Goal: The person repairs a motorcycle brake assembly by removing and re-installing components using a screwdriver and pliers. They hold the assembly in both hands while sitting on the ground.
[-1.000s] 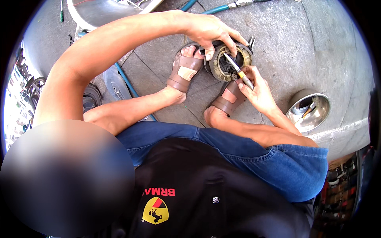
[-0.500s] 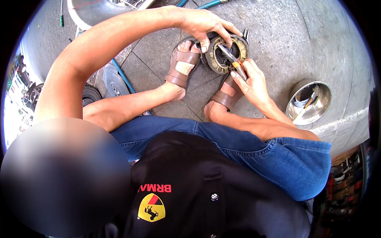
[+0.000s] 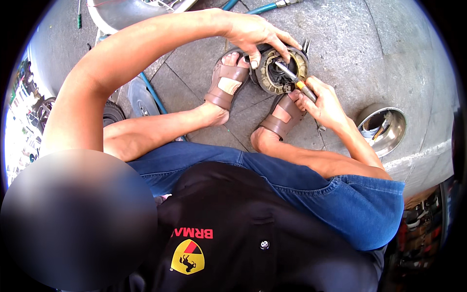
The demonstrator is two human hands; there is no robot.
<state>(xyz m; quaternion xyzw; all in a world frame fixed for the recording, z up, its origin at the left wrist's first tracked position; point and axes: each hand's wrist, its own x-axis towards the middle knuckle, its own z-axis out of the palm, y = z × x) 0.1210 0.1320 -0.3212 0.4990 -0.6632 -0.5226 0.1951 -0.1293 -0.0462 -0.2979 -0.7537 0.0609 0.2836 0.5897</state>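
One black shirt [image 3: 233, 204] fills the lower middle of the frame, with blue denim trousers [image 3: 362, 207] spread just above it. At the right, a shiny metal bowl [image 3: 395, 135] sits on the grey paving [image 3: 411, 53]; its contents are too small to tell. Left of centre, a thin blue hose [image 3: 156, 97] runs beside a grey oval panel [image 3: 140, 100]. Two brown sandals [image 3: 223, 95] are in the upper middle. The right hand [image 3: 327, 104] is right of upper centre, its fingers wrapped around the dark handle of a slim tool [image 3: 297, 82] with a yellow band. The tool slants up and left, its pale tip over the hollow of a ring-shaped part [image 3: 265, 77], which is at upper centre, just beyond the right sandal. The left hand [image 3: 257, 36] arches over that part, thumb and fingers spread, grasping its upper rim. Farthest off, a blue-green hose [image 3: 264, 9] crosses the top edge, and a curved pale shell [image 3: 116, 22] fills the upper left.
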